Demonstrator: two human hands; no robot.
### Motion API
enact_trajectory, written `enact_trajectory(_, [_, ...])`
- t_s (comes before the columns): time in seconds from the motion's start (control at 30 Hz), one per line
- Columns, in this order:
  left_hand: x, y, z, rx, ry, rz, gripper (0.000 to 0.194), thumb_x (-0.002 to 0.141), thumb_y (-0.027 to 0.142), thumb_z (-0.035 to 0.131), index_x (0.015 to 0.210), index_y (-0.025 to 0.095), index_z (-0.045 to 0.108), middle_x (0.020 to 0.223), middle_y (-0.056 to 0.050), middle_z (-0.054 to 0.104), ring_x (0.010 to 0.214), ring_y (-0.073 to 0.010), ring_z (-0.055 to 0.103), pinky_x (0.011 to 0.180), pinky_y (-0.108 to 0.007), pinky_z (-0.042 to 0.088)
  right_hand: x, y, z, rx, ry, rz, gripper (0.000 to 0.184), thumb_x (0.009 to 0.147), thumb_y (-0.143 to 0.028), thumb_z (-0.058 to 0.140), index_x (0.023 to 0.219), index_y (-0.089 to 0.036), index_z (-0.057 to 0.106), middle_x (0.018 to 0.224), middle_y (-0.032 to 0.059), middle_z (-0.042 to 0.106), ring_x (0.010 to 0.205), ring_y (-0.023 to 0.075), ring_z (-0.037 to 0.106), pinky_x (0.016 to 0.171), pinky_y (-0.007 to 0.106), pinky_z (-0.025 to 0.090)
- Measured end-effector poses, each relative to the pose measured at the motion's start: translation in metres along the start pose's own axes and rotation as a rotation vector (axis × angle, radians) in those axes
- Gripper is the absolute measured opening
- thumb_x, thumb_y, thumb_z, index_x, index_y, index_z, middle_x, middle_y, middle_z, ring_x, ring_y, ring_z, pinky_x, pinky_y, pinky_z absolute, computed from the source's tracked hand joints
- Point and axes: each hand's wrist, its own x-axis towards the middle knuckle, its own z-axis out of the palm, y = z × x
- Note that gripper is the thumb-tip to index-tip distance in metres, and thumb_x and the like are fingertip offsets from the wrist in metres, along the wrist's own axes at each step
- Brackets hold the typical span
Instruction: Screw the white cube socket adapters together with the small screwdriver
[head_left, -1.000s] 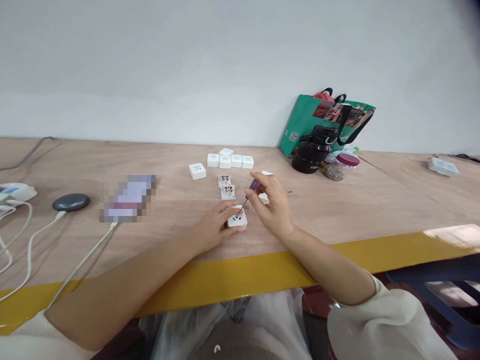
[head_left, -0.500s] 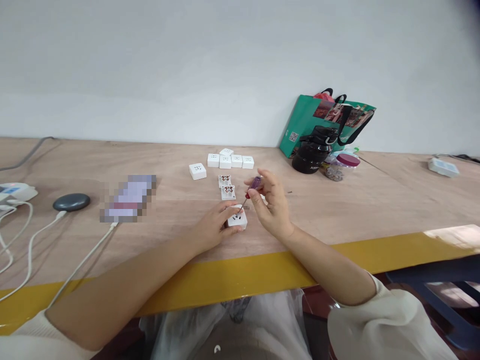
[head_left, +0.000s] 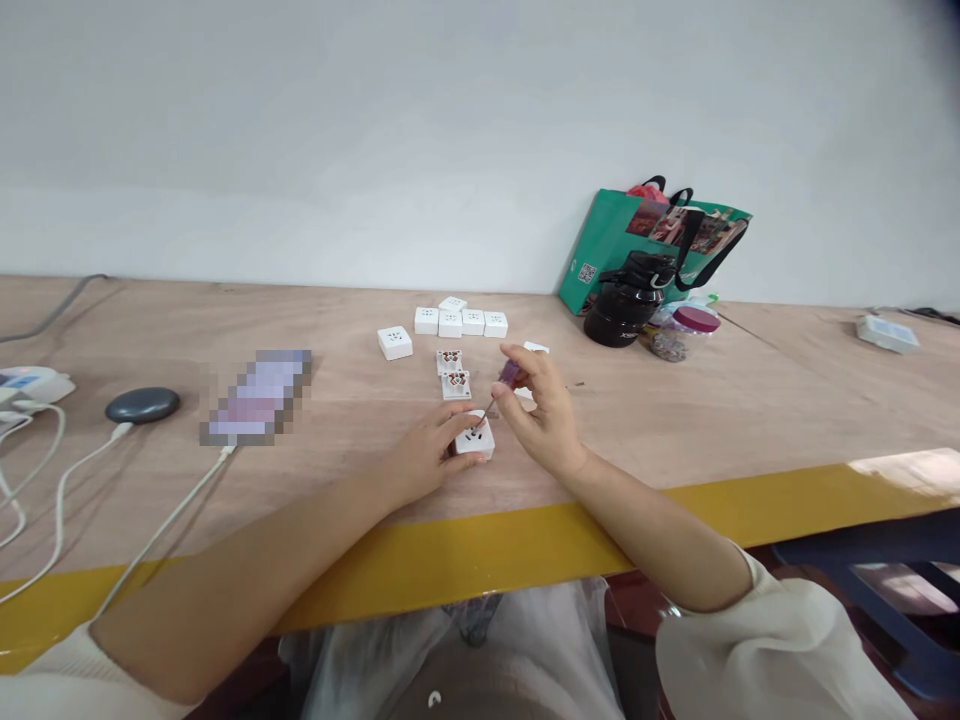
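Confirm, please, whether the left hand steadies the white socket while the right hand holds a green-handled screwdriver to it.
Not green: the head view shows a purple-handled screwdriver. The right hand holds it to the white socket, which the left hand steadies.

1 black bottle (head_left: 624, 312) beside bag (head_left: 611, 225)

The square white socket (head_left: 480, 441) lies face up on the bench (head_left: 345, 400). The purple-handled screwdriver (head_left: 510, 373) slants, tip at its face.

Wooden table (head_left: 720, 400) bearing white sockets (head_left: 450, 323), phone (head_left: 262, 395), bottle (head_left: 622, 302)
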Motion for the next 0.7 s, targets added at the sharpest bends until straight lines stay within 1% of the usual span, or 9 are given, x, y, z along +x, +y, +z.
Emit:
enact_trajectory(0.07, [0.0,0.0002,-0.0005,-0.004,-0.011,-0.02,0.038,0.085,0.035,0.06,0.119,0.022,0.048,0.134,-0.011,0.045,0.124,-0.0254,0.046,0.103,-0.044,0.039,-0.0001,-0.0004,0.0,-0.033,0.018,-0.006,0.042,0.085,-0.017,0.054,0.125,-0.028,0.047,0.084,0.0015,0.055,0.073,0.0144,0.054,0.067,0.032,0.051])
enact_trajectory(0.1, [-0.0001,0.0001,-0.0008,-0.006,-0.018,-0.031,0.041,0.084,0.035,0.061,0.12,0.023,0.048,0.134,-0.011,0.044,0.125,-0.0257,0.045,0.104,-0.045,0.038,-0.0005,-0.0007,0.0002,-0.022,0.022,0.004,0.043,0.085,-0.016,0.053,0.126,-0.028,0.046,0.085,0.0016,0.056,0.072,0.0139,0.054,0.067,0.032,0.052])
enact_trajectory(0.23, [-0.0004,-0.0007,-0.0018,-0.007,-0.036,-0.087,0.05,0.078,0.037,0.066,0.122,0.023,0.046,0.136,-0.011,0.043,0.127,-0.0276,0.042,0.106,-0.047,0.035,-0.0024,-0.0014,0.0011,0.105,-0.002,0.064,0.043,0.087,-0.01,0.043,0.126,-0.028,0.041,0.099,0.0043,0.059,0.075,0.0124,0.06,0.069,0.032,0.054])
enact_trajectory(0.27, [-0.0005,-0.0008,-0.0021,-0.007,-0.037,-0.1,0.05,0.078,0.038,0.066,0.121,0.023,0.046,0.135,-0.011,0.044,0.126,-0.0277,0.043,0.106,-0.047,0.036,-0.0026,-0.0014,0.0011,0.107,-0.008,0.062,0.042,0.087,-0.011,0.044,0.125,-0.028,0.042,0.099,0.0043,0.059,0.076,0.0127,0.06,0.07,0.032,0.054])
enact_trajectory(0.33, [-0.0007,-0.0007,-0.0026,-0.013,-0.033,-0.111,0.048,0.079,0.038,0.065,0.121,0.023,0.046,0.132,-0.01,0.047,0.124,-0.0272,0.045,0.105,-0.046,0.037,-0.0023,-0.0012,0.0009,0.052,-0.001,0.037,0.037,0.086,-0.014,0.05,0.12,-0.027,0.046,0.094,0.0031,0.059,0.076,0.0136,0.058,0.068,0.032,0.053])
enact_trajectory(0.43, [-0.001,0.0,-0.0028,-0.028,-0.023,-0.087,0.044,0.081,0.036,0.063,0.119,0.022,0.046,0.128,-0.01,0.049,0.12,-0.0262,0.048,0.103,-0.045,0.039,-0.0011,-0.0012,0.0004,-0.03,0.022,0.003,0.039,0.084,-0.017,0.055,0.121,-0.028,0.049,0.083,0.0008,0.056,0.072,0.0137,0.055,0.066,0.031,0.051])
enact_trajectory(0.57, [-0.0012,0.0004,-0.0024,-0.034,-0.007,-0.049,0.042,0.083,0.034,0.061,0.119,0.02,0.045,0.127,-0.011,0.048,0.119,-0.0259,0.048,0.101,-0.045,0.04,0.0002,-0.0025,-0.0003,0.045,0.003,0.006,0.049,0.087,-0.01,0.042,0.133,-0.029,0.04,0.091,0.0031,0.057,0.074,0.0136,0.056,0.068,0.033,0.052])
enact_trajectory(0.6, [-0.0013,0.0004,-0.0024,-0.033,-0.001,-0.04,0.041,0.083,0.034,0.06,0.119,0.02,0.045,0.127,-0.011,0.048,0.119,-0.0258,0.048,0.101,-0.045,0.04,0.0003,-0.0027,-0.0004,0.048,0.0,-0.001,0.051,0.087,-0.01,0.041,0.134,-0.03,0.039,0.092,0.0034,0.057,0.075,0.0137,0.056,0.068,0.034,0.053])
enact_trajectory(0.7, [-0.0012,0.0005,-0.0026,-0.033,0.008,-0.017,0.039,0.084,0.034,0.058,0.12,0.022,0.045,0.127,-0.01,0.047,0.119,-0.0254,0.047,0.102,-0.044,0.04,-0.0001,-0.0024,0.0,-0.014,0.008,-0.026,0.051,0.086,-0.016,0.05,0.133,-0.031,0.04,0.086,0.002,0.056,0.073,0.0148,0.054,0.068,0.034,0.052])
